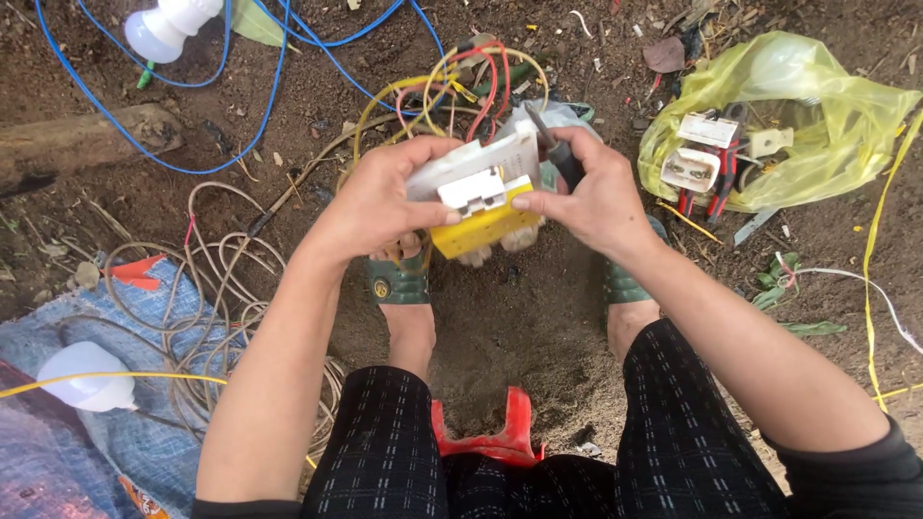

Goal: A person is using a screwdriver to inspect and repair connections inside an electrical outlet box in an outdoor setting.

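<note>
My left hand (389,197) grips a white switch board (476,159) with a white breaker and a yellow box (486,223) fixed to it. My right hand (586,197) pinches the yellow box's right edge and also holds a dark-handled screwdriver (558,154) that points up and left. Red, yellow and pink wires (461,82) loop out behind the board. Both hands hover above the dirt between my feet in green sandals (399,281).
A yellow plastic bag (827,125) at the right holds white sockets and red-handled pliers. Blue cable (240,144) and beige cable coils (207,308) lie at the left with two white bulbs (87,377). A log (77,139) lies far left. A red stool (500,432) is under me.
</note>
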